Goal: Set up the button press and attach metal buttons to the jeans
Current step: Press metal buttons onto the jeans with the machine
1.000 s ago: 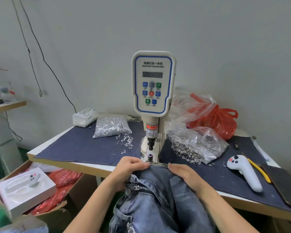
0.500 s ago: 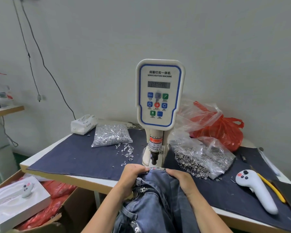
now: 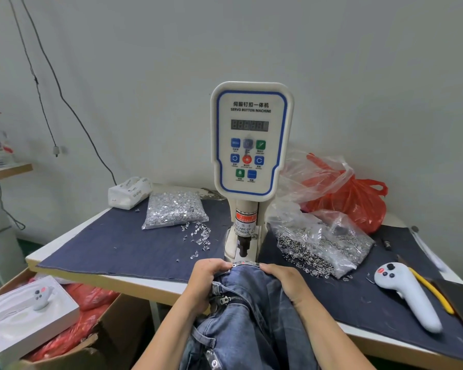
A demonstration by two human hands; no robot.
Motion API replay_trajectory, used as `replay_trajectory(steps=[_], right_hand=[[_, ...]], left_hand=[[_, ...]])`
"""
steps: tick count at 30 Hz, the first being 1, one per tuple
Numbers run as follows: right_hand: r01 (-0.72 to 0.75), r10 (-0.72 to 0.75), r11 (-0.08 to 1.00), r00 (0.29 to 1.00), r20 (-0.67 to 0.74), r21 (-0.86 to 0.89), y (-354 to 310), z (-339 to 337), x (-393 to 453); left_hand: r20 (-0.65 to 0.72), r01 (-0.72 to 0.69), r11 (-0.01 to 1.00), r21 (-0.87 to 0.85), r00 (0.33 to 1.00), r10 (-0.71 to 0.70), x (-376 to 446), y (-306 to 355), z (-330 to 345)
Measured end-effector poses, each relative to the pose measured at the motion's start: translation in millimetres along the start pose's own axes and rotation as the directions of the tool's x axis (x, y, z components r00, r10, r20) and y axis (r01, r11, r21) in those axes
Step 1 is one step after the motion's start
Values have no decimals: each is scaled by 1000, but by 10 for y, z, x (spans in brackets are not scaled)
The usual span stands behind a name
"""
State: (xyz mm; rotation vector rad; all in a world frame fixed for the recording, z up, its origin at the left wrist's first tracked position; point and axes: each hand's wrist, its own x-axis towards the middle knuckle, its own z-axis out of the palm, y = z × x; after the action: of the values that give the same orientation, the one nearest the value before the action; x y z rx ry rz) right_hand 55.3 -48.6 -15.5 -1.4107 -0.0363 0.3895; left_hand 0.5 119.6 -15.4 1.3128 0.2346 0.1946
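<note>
Both hands grip jeans (image 3: 251,311) waistband at bench (image 3: 134,283) front edge, right under servo button machine (image 3: 251,140) punch. Left hand (image 3: 206,279) fingers curled over the zipper side, right hand (image 3: 286,281) curled on the other side. Bag of shiny tacks (image 3: 175,209) mid-left of bench, bag of metal buttons (image 3: 321,244) mid-right, white controller (image 3: 406,295) nr right edge.

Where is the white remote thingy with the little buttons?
The white controller lies on the table's right side, beside a yellow tool and right of the right hand.

both hands — left hand (image 3: 207,275), right hand (image 3: 284,279) — grip jeans (image 3: 249,316) under button press (image 3: 251,145).
</note>
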Motion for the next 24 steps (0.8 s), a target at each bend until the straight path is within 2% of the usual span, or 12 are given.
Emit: replay_trajectory(steps=[12, 17, 21, 24], right_hand=[[-2, 0, 997, 1000, -24, -75, 27, -15, 48], [48, -48, 996, 999, 3, -74, 34, 3, 11], [115, -112, 993, 990, 88, -27, 32, -13, -122], [156, -153, 988, 974, 169, -5, 37, -47, -244]], left_hand=[[40, -105, 994, 22, 994, 104, 41, -66, -22], [33, -112, 994, -2, 993, 112, 22, -108, -32], [10, -114, 993, 23, 993, 114, -46, -100, -18], [82, -125, 985, 120, 990, 116, -181, -83, -71]])
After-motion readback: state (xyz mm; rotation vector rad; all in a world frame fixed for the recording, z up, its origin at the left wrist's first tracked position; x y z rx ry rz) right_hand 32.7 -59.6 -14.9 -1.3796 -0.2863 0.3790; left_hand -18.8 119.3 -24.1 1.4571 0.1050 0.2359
